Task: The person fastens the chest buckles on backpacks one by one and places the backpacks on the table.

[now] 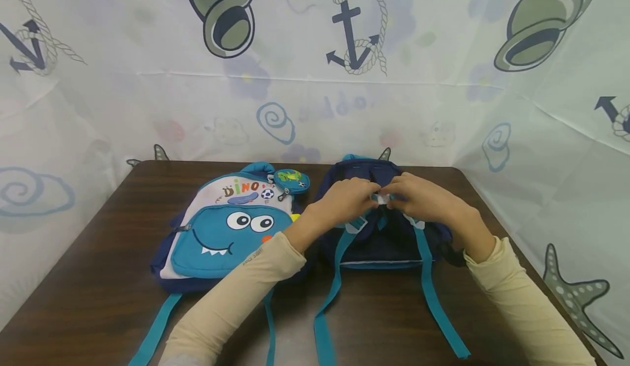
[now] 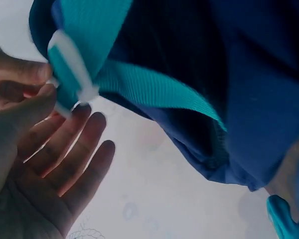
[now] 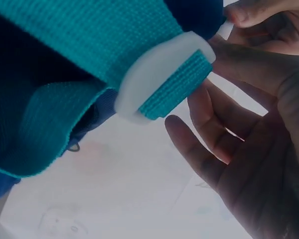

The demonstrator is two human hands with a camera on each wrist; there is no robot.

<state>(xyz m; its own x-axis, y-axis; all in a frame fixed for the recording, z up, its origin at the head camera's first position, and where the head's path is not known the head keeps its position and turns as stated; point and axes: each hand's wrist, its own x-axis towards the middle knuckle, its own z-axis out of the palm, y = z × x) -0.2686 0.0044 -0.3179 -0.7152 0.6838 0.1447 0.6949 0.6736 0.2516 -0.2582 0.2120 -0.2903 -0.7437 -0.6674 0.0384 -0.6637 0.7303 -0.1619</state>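
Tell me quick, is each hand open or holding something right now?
Left hand: holding, pinching the white clip.
Right hand: holding, pinching the same white clip.

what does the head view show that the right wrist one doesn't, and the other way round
Head view only: the dino-faced backpack with its round pouch, and both tan sleeves.
Right wrist view only: the palm side of the right hand and the clear weave of the teal strap.
Both: the two hands, left hand included, the navy backpack, that strap and its white buckle.
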